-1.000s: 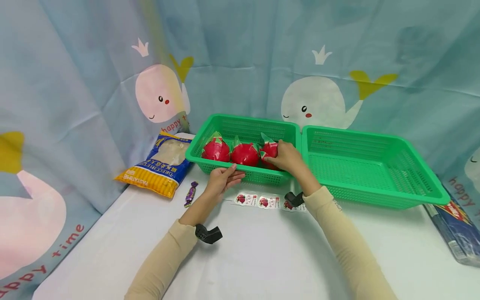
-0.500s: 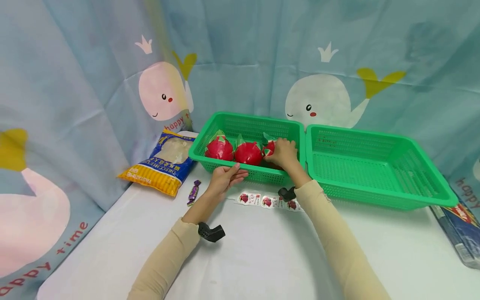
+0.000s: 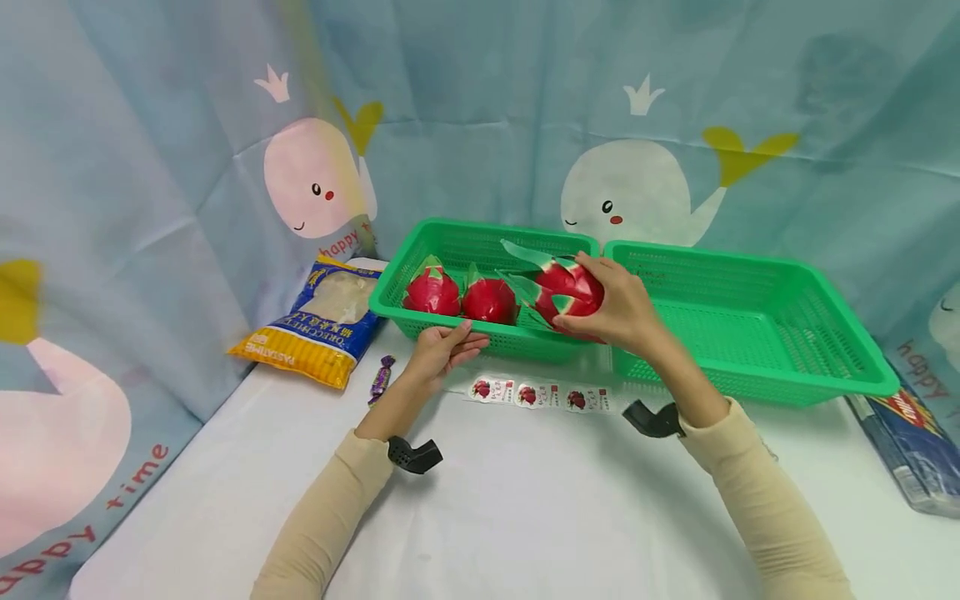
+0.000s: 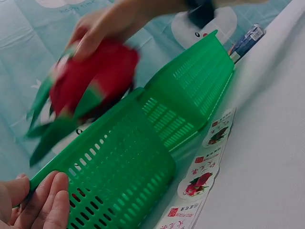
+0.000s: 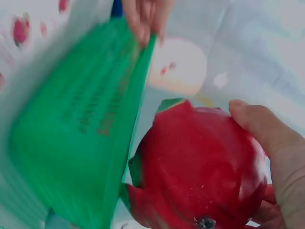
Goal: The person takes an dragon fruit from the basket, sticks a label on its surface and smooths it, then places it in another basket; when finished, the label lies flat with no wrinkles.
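My right hand (image 3: 621,307) grips a dragon fruit (image 3: 564,293) just above the right end of the left green basket (image 3: 480,332). In the right wrist view that dragon fruit (image 5: 200,164) is large, with the thumb against its side. Two more dragon fruits, one at the far left (image 3: 432,292) and one beside it (image 3: 490,301), lie inside the same basket. My left hand (image 3: 444,350) pinches the basket's front rim, thumb on top and fingers outside, as the left wrist view shows of the left hand (image 4: 40,200).
A second green basket (image 3: 750,387) adjoins on the right. In front lies a strip of dragon fruit stickers (image 3: 536,395). To the left are a pasta bag (image 3: 318,325) and a purple-wrapped candy (image 3: 382,377). A blue package (image 3: 918,450) lies at the right edge.
My right hand has lifted the third dragon fruit from inside the left basket, up and slightly right. The left hand still holds the rim.
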The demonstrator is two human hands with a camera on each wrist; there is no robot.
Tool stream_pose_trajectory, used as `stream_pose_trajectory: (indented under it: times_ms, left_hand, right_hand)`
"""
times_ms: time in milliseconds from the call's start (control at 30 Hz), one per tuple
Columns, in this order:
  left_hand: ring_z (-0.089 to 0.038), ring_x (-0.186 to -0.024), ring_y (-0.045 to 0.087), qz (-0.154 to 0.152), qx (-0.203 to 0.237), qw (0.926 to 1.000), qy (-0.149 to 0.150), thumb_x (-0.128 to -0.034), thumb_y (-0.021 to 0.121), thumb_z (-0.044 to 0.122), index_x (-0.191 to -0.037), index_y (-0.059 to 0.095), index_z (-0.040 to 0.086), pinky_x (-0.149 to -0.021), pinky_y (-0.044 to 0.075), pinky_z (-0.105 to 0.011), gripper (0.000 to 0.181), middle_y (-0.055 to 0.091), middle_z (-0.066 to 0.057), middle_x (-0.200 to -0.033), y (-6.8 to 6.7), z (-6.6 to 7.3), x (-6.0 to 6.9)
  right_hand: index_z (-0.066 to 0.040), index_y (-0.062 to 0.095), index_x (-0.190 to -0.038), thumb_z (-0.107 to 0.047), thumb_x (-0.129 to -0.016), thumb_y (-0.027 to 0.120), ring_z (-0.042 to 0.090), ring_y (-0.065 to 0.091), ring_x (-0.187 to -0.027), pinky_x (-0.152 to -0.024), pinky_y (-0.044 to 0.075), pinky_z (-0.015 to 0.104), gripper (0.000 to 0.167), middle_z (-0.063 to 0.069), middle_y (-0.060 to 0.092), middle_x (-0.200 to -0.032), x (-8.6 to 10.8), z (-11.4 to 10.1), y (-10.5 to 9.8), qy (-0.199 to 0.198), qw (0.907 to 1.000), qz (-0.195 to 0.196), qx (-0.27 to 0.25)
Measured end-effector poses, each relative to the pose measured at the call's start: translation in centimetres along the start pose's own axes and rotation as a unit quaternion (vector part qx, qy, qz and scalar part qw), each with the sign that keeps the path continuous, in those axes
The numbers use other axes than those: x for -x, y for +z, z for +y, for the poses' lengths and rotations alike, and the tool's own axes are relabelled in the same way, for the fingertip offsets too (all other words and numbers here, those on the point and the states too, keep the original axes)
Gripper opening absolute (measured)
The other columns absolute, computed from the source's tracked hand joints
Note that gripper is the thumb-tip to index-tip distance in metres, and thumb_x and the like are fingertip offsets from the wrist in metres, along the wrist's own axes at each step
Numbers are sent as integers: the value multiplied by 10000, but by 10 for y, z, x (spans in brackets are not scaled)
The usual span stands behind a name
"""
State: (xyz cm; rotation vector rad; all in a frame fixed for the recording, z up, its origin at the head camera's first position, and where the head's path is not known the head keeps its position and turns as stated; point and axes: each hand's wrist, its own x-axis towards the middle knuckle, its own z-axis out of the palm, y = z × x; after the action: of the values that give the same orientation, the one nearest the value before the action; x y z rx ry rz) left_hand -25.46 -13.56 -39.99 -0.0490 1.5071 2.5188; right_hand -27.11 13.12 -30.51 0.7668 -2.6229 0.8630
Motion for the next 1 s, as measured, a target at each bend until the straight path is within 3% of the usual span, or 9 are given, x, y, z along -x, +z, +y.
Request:
stream_pose_trajectory:
  times_ms: [200, 433, 567, 733, 833, 1000]
  left_hand:
    - [-135, -769, 702, -112, 115, 9998, -73, -939, 507, 132, -818, 689, 34, -685, 542, -200, 239, 722, -69, -797, -6, 7, 1]
    - [-142, -773, 703, -74, 84, 9999, -75, -936, 508, 139, -833, 683, 25, -701, 541, -216, 232, 722, -74, -817, -7, 9, 0]
    - [-140, -774, 703, -58, 35, 9999, -126, -931, 518, 157, -848, 686, 34, -708, 540, -218, 224, 722, -69, -826, -6, 7, -2]
    - [-134, -769, 703, 13, -46, 9999, -157, -923, 540, 191, -852, 685, 54, -709, 538, -214, 211, 724, -54, -824, -3, 3, -1]
    - [-132, -770, 702, -1, -58, 9999, -124, -915, 557, 205, -859, 680, 55, -711, 539, -213, 202, 724, -54, -829, -1, 1, -1]
    - [-123, -755, 700, 52, -182, 9998, 21, -919, 553, 218, -870, 661, 46, -701, 543, -208, 209, 721, -48, -820, 1, -1, 0]
  right_hand:
    - [-65, 435, -1357, -258, -606, 859, 242, 595, -939, -652, 558, 303, 884, 155, 484, -1294, 65, -17, -8, -910, 9952, -139, -337]
    - [-46, 455, -1325, -363, -590, 850, 269, 499, -1137, -747, 556, 348, 893, 145, 479, -1310, 127, -18, 31, -1210, 9896, -773, 34]
    - [-47, 464, -1315, -370, -552, 868, 266, 455, -1194, -780, 552, 368, 922, 121, 493, -1308, 141, -14, 46, -1343, 9885, -662, 221]
    - [-32, 455, -1322, -430, -545, 857, 307, 406, -1245, -889, 494, 451, 961, 94, 502, -1318, 145, -10, 51, -1813, 9807, -533, 499]
    - [-21, 428, -1346, -474, -575, 827, 330, 376, -1275, -949, 423, 534, 979, 102, 491, -1340, 148, -8, 51, -2021, 9759, -480, 661]
    - [-61, 392, -1387, -564, -693, 710, 313, 303, -1347, -972, 340, 627, 914, 73, 444, -1402, 151, -4, 49, -2030, 9754, -624, 589]
